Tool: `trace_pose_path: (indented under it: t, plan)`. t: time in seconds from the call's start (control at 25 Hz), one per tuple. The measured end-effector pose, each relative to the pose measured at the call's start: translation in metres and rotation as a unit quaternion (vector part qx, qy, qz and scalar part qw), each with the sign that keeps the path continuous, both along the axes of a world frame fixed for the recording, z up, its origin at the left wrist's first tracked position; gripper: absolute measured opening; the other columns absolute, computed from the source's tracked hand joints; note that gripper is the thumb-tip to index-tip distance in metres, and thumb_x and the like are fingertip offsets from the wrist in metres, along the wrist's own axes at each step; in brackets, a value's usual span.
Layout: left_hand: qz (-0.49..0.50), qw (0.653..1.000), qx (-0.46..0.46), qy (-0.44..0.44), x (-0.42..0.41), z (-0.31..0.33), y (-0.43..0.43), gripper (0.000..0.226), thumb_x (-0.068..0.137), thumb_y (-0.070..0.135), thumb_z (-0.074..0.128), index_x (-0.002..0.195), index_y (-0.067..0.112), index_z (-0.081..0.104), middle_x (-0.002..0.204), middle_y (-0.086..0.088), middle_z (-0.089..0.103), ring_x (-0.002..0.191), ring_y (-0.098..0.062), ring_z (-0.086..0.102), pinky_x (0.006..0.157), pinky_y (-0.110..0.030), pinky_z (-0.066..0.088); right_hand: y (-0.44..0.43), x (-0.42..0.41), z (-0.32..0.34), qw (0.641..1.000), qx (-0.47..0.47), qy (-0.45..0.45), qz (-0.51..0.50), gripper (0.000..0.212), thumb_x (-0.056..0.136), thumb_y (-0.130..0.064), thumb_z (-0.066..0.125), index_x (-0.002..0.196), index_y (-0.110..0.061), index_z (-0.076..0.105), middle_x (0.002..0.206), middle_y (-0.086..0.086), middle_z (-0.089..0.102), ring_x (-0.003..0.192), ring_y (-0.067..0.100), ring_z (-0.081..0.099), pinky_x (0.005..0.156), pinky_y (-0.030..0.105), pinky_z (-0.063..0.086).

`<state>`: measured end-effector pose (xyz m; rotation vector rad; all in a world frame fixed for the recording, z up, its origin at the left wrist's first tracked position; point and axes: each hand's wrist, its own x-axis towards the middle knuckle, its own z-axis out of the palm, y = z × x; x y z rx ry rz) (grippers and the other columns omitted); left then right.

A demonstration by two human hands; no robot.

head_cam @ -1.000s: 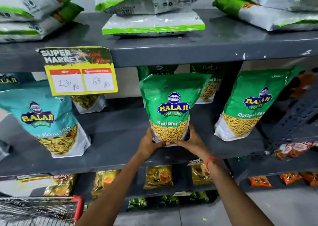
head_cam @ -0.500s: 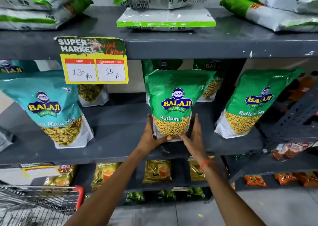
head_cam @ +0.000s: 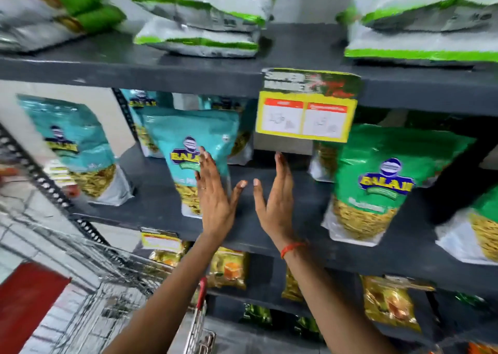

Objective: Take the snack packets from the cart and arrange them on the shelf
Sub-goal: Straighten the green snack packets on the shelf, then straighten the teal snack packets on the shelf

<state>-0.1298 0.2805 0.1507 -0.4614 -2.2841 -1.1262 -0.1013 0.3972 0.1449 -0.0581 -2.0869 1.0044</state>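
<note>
A green Balaji snack packet (head_cam: 385, 181) stands upright on the dark grey middle shelf (head_cam: 269, 219), to the right of both hands. My left hand (head_cam: 214, 200) is open with fingers spread, in front of a teal Balaji packet (head_cam: 188, 143); whether it touches the packet I cannot tell. My right hand (head_cam: 277, 200) is open too, held over a bare stretch of shelf, with an orange band at the wrist. Neither hand holds anything. The wire cart (head_cam: 116, 299) with its red handle is at the lower left.
A second teal packet (head_cam: 72, 143) stands at the left. White-and-green packets (head_cam: 204, 22) lie stacked on the top shelf. A yellow price tag (head_cam: 304, 111) hangs from that shelf's edge. Small yellow packets (head_cam: 229, 267) fill the lower shelf. The view is blurred.
Both hands have let go of the green packet, which stays standing on the shelf. The view has swung left and the open hands now hover between the teal and green packets.
</note>
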Motion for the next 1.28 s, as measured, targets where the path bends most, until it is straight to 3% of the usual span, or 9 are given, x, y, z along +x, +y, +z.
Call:
trace_pose_path:
  t: [0.2,0.32,0.44,0.56,0.72,0.84,1.04,1.16,1.28]
  plan:
    - [-0.036,0.963,0.137,-0.228,-0.059,-0.041,-0.110,0.117,0.069,0.036,0.078,0.150,0.011,-0.003,0.160,-0.007,0.004,0.147,-0.018,0.013,0.114,-0.024,0.024,-0.052,-0.057,-0.038,0.950,-0.139,-0.235,0.154,0.090,0.069,-0.017,0.085,0.142,0.000,0.035,0.147,0.015,0.043,0.138,0.026,0.041,0.112,0.030,0.034]
    - [-0.142,0.914,0.143,-0.352,-0.070,-0.068,-0.130,0.107,0.054,0.044,0.086,0.141,0.014,0.031,0.143,-0.001,0.045,0.134,-0.014,0.039,0.109,-0.023,0.036,-0.064,-0.069,-0.061,0.926,-0.187,-0.265,0.191,0.086,0.058,-0.017,0.087,0.132,-0.011,0.042,0.133,0.008,0.055,0.127,0.024,0.053,0.105,0.030,0.048]
    - [-0.153,0.912,0.147,-0.352,-0.074,-0.082,-0.126,0.092,0.056,0.039,0.082,0.133,0.010,0.041,0.131,0.003,0.055,0.123,-0.012,0.051,0.111,-0.041,0.038,-0.061,-0.072,-0.069,0.917,-0.231,-0.252,0.206,0.095,0.052,-0.030,0.082,0.135,-0.018,0.039,0.134,0.005,0.057,0.125,0.019,0.056,0.102,0.035,0.049]
    - [-0.148,0.909,0.135,-0.365,-0.071,-0.069,-0.120,0.089,0.062,0.030,0.084,0.136,0.013,0.038,0.137,-0.004,0.054,0.127,-0.016,0.049,0.113,-0.044,0.037,-0.056,-0.071,-0.066,0.912,-0.245,-0.255,0.208,0.080,0.057,-0.027,0.081,0.125,-0.033,0.039,0.123,-0.006,0.059,0.122,0.017,0.058,0.089,0.018,0.050]
    - [-0.170,0.907,0.123,-0.366,-0.059,-0.054,-0.115,0.095,0.074,0.020,0.077,0.147,0.015,0.016,0.154,-0.007,0.031,0.141,-0.023,0.031,0.118,-0.045,0.028,-0.060,-0.057,-0.052,0.913,-0.246,-0.240,0.220,0.089,0.060,-0.027,0.082,0.135,-0.026,0.035,0.133,0.000,0.053,0.129,0.021,0.050,0.100,0.028,0.046]
    - [-0.080,0.958,0.102,-0.255,-0.047,-0.039,-0.123,0.101,0.081,0.049,0.058,0.149,0.022,-0.012,0.160,0.003,-0.006,0.148,-0.018,0.007,0.120,-0.036,0.016,-0.085,-0.034,-0.030,0.978,-0.184,-0.072,0.062,0.105,0.063,-0.053,0.070,0.147,-0.007,0.027,0.151,0.014,0.034,0.140,0.021,0.035,0.113,0.030,0.033]
    - [0.067,0.990,0.102,-0.067,-0.055,-0.026,-0.167,0.092,0.084,0.057,0.046,0.145,0.023,-0.013,0.158,0.002,-0.010,0.147,-0.014,-0.004,0.121,-0.038,0.009,-0.168,-0.047,0.007,0.980,-0.053,0.172,0.090,0.057,0.089,-0.026,0.060,0.137,-0.002,0.040,0.139,0.014,0.045,0.136,0.020,0.040,0.116,0.030,0.034]
    - [0.191,0.955,0.178,-0.138,-0.081,-0.031,-0.207,0.083,0.092,0.044,0.043,0.147,0.008,-0.008,0.159,-0.015,-0.006,0.148,-0.023,-0.003,0.123,-0.039,0.003,-0.228,-0.081,0.011,0.981,-0.056,0.082,0.168,0.052,0.088,-0.014,0.062,0.134,0.001,0.045,0.137,0.017,0.050,0.132,0.024,0.045,0.114,0.026,0.034]
    - [0.207,0.925,0.248,-0.202,-0.102,-0.041,-0.250,0.077,0.096,0.026,0.045,0.147,0.003,-0.008,0.159,-0.016,-0.007,0.148,-0.026,-0.001,0.123,-0.037,0.002,-0.264,-0.126,-0.009,0.961,-0.088,-0.129,0.226,0.071,0.083,-0.010,0.068,0.143,0.004,0.033,0.150,0.020,0.036,0.141,0.030,0.035,0.114,0.024,0.024]
